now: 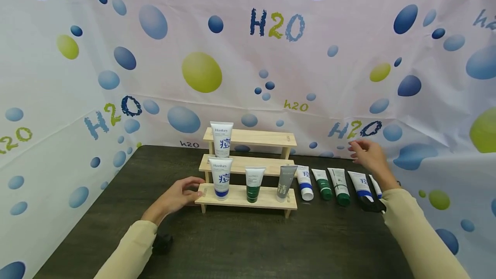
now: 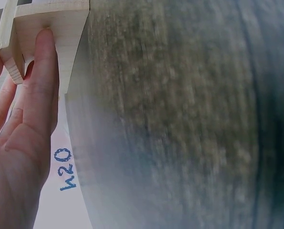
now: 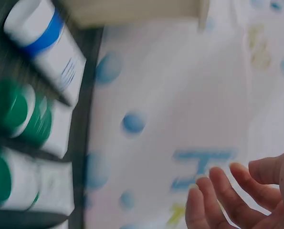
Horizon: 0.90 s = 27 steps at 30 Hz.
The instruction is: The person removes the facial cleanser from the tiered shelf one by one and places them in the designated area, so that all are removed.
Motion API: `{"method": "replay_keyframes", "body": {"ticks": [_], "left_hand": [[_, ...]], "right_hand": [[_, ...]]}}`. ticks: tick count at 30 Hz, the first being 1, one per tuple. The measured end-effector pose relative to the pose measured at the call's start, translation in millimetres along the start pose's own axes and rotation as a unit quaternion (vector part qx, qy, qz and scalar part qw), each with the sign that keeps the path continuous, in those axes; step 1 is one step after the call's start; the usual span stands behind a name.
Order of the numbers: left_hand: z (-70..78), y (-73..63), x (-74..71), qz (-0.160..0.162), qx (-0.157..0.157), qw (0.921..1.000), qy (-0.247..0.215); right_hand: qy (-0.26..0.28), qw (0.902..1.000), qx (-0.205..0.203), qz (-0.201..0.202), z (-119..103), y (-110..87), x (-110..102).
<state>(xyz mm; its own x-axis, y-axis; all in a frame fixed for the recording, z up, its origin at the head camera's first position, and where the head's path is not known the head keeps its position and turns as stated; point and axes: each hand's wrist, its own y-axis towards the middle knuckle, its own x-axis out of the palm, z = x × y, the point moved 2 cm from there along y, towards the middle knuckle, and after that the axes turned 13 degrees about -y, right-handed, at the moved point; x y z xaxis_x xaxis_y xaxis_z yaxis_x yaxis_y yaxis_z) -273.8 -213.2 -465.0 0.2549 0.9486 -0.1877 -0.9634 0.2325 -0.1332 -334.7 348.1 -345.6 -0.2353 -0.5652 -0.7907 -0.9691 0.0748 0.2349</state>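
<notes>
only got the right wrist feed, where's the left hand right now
Observer: The left hand is at the left end of the lowest step of the wooden rack.
Operator: anything standing on that step
Observer: Three tubes, left to right: a white and blue tube, a white and green tube and a gray tube.
Operator: how many lying to the right of the rack
Observer: Five show in the head view, the rightmost tube partly hidden.
</notes>
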Motion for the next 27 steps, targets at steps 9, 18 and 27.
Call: {"method": "replay_keyframes", "body": {"ticks": [9, 18, 27], "left_hand": [[-0.1, -1.8, 1.7, 0.001, -0.007, 1.0000, -0.001], [0.8, -0.4, 0.6, -0.011, 0.006, 0.9999, -0.006], [1.0, -1.4, 0.5, -0.011, 0.003, 0.9998, -0.015]], "right_hand": [[0.006, 0.9937, -0.103, -0.042, -76.7, -4.2, 19.9], [0.077, 0.9811, -0.133, -0.118, -133.4, -5.7, 41.8], [0.161, 0.9436, -0.177, -0.228, -165.1, -11.7, 51.3]]}}
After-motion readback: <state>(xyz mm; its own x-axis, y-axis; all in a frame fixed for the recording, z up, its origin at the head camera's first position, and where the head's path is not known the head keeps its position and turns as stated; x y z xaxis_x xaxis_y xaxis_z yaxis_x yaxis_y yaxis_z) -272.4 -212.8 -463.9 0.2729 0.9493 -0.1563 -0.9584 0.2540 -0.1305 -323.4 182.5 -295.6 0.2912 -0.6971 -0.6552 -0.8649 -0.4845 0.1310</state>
